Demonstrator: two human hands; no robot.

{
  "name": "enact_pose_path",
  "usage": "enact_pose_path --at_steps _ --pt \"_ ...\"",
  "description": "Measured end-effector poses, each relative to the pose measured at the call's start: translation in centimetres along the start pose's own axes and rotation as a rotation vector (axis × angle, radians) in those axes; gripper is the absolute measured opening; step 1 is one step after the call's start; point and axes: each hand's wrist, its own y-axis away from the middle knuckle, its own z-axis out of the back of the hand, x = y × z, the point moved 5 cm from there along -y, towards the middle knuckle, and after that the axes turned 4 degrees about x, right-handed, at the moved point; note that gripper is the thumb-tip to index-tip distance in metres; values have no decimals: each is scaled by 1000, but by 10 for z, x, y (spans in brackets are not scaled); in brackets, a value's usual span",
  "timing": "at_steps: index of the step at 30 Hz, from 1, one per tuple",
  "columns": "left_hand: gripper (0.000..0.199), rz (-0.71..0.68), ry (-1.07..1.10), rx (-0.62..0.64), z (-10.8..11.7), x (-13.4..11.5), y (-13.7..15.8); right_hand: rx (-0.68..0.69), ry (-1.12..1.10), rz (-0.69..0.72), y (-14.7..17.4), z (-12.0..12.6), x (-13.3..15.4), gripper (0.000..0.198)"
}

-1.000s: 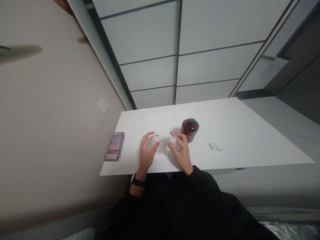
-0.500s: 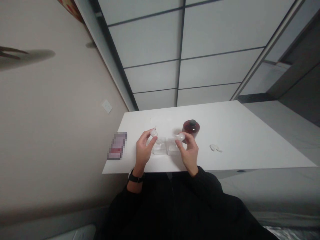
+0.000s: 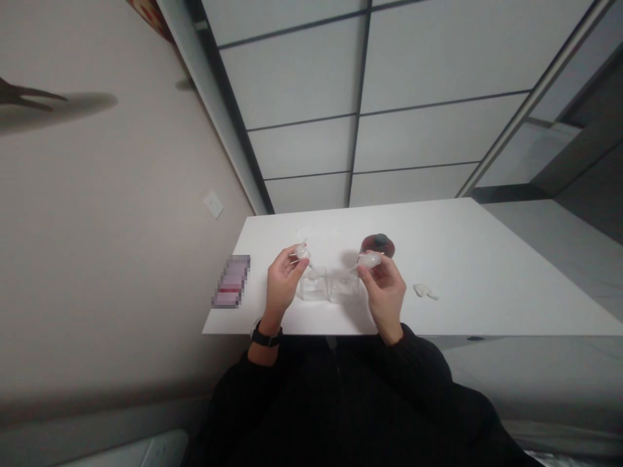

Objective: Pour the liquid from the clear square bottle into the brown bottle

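Observation:
My left hand [image 3: 286, 275] is closed in a pinch on a whitish pump head [image 3: 302, 251], with a thin stem slanting down from it. My right hand [image 3: 386, 290] pinches a second whitish pump head [image 3: 372, 259], whose thin tube points down and left. Below and between the hands, a clear square bottle [image 3: 315, 289] and another clear square bottle [image 3: 344, 291] are side by side on the white table [image 3: 452, 253]. Their openings are hard to make out. Behind my right hand is a dark red bottle [image 3: 372, 244] with a black cap, partly hidden by the fingers.
Right of my right hand lies a small crumpled whitish piece [image 3: 425, 291] of unclear kind. A blurred-out pinkish flat object [image 3: 231, 281] lies at the table's left edge. A wall [image 3: 121, 227] borders the left side, and a panelled screen [image 3: 311, 78] rises behind.
My right hand has moved right with its pump head, away from the clear bottles, which now show more fully. My left hand has stayed nearly in place. The view has shifted slightly.

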Motion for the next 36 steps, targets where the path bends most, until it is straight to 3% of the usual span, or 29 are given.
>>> enact_pose_path --at_steps 10,15,19,22,25,31,34,36 --pt "36 -3 10 25 -3 -13 2 -39 38 13 5 2 7 39" --pt "39 -59 7 11 4 -22 -12 -94 72 168 -14 14 41 39" --pt "52 -79 18 -30 14 -16 -44 -76 42 270 -54 25 74 44" --pt "42 -56 20 -30 20 4 -81 52 67 329 -96 25 89 53" --pt "44 22 26 8 21 34 -118 179 201 301 -146 17 83 37" --pt "48 63 -31 75 16 81 -146 587 392 31 -229 -32 25 50" --pt "47 79 -84 104 18 99 -143 837 491 -53 -248 -60 -9 49" --pt "46 83 -129 114 19 108 -141 930 526 -75 -255 -73 -30 49"
